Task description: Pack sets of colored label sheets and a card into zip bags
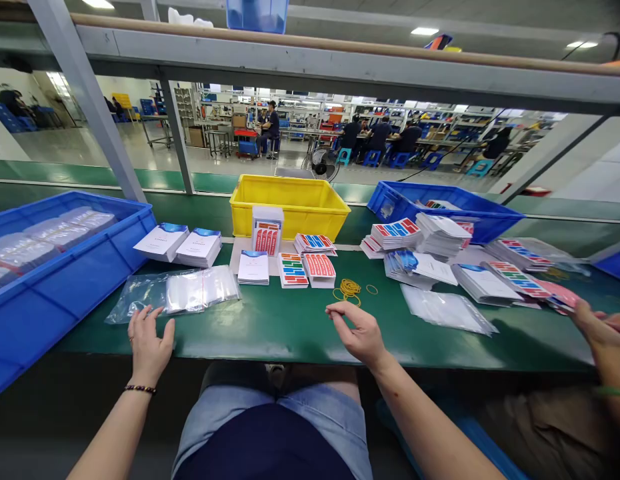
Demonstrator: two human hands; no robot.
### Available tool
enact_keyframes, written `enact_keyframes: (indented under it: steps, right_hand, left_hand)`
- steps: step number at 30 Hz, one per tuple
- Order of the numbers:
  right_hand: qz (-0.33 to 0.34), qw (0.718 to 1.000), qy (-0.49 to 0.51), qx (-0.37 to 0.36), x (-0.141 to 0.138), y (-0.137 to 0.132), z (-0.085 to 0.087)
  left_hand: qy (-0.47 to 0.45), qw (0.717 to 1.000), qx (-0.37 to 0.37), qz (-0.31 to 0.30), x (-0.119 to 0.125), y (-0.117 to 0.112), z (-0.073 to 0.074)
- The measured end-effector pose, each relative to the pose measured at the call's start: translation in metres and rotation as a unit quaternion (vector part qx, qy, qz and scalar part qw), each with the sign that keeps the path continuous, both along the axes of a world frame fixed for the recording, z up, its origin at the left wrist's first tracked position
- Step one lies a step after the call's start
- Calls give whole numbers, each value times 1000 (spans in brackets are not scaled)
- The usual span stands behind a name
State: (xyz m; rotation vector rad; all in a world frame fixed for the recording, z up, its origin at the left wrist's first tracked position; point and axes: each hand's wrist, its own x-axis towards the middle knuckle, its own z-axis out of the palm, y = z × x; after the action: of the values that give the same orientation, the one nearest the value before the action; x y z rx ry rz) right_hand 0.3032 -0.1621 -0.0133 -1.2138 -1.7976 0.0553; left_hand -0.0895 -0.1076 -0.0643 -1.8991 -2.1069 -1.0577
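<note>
A left hand (150, 345) and a right hand (359, 335) over the near edge of a green counter (285, 327).
The left hand is loosely spread at a clear plastic bag (143, 291), near the counter's left end (whether it touches is unclear). The right hand's grip is narrow — thumb and fingertips together, though I cannot tell if they hold anything — just beside yellow rubber bands (349, 288). Card stacks (293, 271) stand beyond, before a yellow bin (310, 223) at the counter's far edge.
</note>
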Motion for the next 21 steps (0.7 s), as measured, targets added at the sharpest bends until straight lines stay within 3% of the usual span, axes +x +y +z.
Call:
enact_keyframes:
  steps: [3, 7, 12, 15, 18, 21]
  right_hand:
    - [-1, 1000, -21, -15, 8, -12, 8]
    - [-20, 999, -38, -33, 17, -21, 7]
    - [-20, 997, -40, -59, 18, -17, -1]
    - [-2, 995, -26, -92, 11, -15, 4]
    - [70, 974, -20, -216, 5, -24, 13]
    - [184, 890, -68, -412, 7, -43, 3]
  left_hand:
    - [-9, 999, -35, 28, 7, 1, -1]
    - [-13, 996, -80, 47, 9, 2, 0]
    - [16, 994, -94, 57, 11, 4, 0]
    - [33, 993, -93, 57, 13, 4, -1]
    - [40, 993, -95, 59, 14, 4, -1]
    - [47, 992, -96, 64, 15, 5, -1]
